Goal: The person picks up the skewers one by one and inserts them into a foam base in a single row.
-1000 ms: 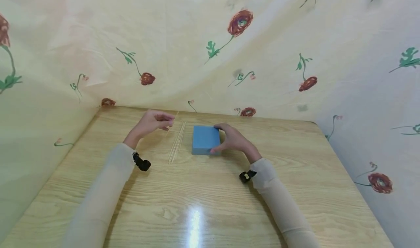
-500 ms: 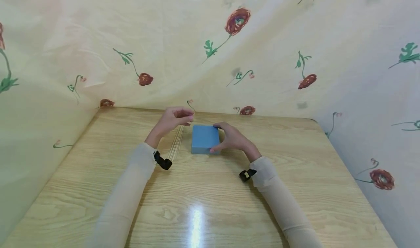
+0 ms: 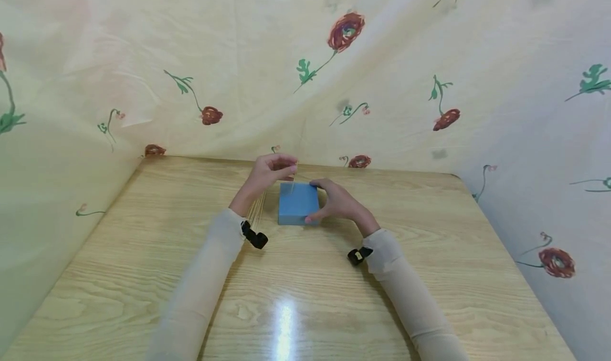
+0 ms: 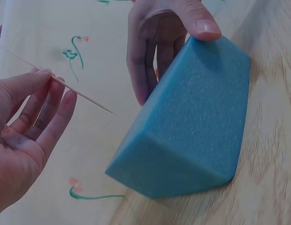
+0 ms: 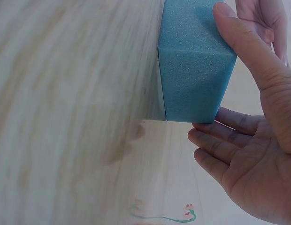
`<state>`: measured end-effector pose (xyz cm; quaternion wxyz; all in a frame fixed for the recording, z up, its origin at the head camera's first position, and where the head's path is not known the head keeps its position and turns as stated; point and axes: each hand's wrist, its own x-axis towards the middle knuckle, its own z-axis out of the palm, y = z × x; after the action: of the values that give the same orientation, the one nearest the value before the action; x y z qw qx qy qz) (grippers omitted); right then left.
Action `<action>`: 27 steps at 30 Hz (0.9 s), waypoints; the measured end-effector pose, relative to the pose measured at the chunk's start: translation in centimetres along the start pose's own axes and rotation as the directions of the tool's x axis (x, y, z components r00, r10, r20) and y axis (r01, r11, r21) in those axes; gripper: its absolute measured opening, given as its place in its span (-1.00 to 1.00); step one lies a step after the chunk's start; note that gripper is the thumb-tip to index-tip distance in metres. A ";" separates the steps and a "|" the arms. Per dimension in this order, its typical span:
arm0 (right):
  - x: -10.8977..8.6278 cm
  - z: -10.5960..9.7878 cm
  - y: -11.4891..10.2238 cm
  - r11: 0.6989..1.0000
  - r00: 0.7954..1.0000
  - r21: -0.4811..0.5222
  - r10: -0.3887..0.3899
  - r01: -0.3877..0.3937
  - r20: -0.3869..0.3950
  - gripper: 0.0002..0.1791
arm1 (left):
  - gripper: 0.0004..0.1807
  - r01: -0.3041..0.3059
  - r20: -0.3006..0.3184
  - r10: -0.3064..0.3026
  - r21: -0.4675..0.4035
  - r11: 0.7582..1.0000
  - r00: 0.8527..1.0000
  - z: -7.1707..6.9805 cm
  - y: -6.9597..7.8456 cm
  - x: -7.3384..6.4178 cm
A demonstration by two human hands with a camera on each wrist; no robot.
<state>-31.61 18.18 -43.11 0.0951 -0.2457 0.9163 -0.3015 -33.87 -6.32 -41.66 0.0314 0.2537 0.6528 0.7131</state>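
A blue foam block [image 3: 298, 206] lies flat on the wooden table. My right hand [image 3: 340, 201] grips it from the right, thumb on the near side and fingers on the far side, as the right wrist view also shows with the foam block [image 5: 197, 84]. Above the block's far left part, my left hand [image 3: 268, 174] pinches a thin wooden skewer [image 4: 94, 101] between thumb and fingers. In the left wrist view the skewer's pointed end stands apart from the foam block [image 4: 192, 112].
Several more skewers [image 3: 256, 211] lie side by side on the table [image 3: 305, 276], left of the block and partly hidden by my left wrist. A flowered cloth [image 3: 267, 75] hangs along the table's back and sides.
My left hand has moved right with the skewer, from left of the loose skewers to above the block. My right hand and the block have stayed in place.
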 end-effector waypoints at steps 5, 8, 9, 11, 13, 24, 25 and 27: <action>-0.1 0.0 -0.2 1.000 1.000 0.011 -0.007 0.007 0.002 0.19 | -0.73 -0.002 -0.024 0.001 -0.025 1.000 1.000 0.8 -0.4 0.3; -0.2 0.0 -0.3 1.000 1.000 0.013 -0.009 0.009 0.003 0.18 | -0.74 -0.004 -0.045 0.002 -0.045 0.999 0.999 1.2 -0.6 0.3; -0.2 0.0 -0.4 1.000 1.000 0.014 -0.008 0.008 0.002 0.18 | -0.74 -0.005 -0.052 0.003 -0.044 0.999 0.999 1.3 -0.6 0.4; -0.3 0.0 -0.4 1.000 1.000 0.013 -0.005 0.005 0.001 0.17 | -0.74 -0.008 -0.065 0.005 -0.051 0.999 0.998 1.6 -0.7 0.4; -0.4 0.0 -0.5 1.000 1.000 0.013 0.000 0.000 0.001 0.17 | -0.74 -0.006 -0.075 0.003 -0.051 0.999 0.997 1.8 -0.9 0.4; -0.4 0.1 -0.6 1.000 1.000 0.017 0.006 -0.006 0.003 0.16 | -0.73 0.012 -0.087 -0.015 -0.034 0.999 0.996 2.8 -1.3 0.5; -0.4 0.1 -0.6 1.000 1.000 0.018 0.005 -0.005 0.002 0.15 | -0.73 0.010 -0.086 -0.013 -0.034 0.999 0.996 2.9 -1.4 0.5; -0.4 0.1 -0.6 1.000 1.000 0.020 0.006 -0.006 0.000 0.15 | -0.73 0.007 -0.085 -0.010 -0.036 0.999 0.996 3.0 -1.6 0.6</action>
<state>-30.99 17.98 -42.80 0.0981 -0.2420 0.9140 -0.3103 -33.64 -3.14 -42.88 0.0108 0.2196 0.6419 0.7346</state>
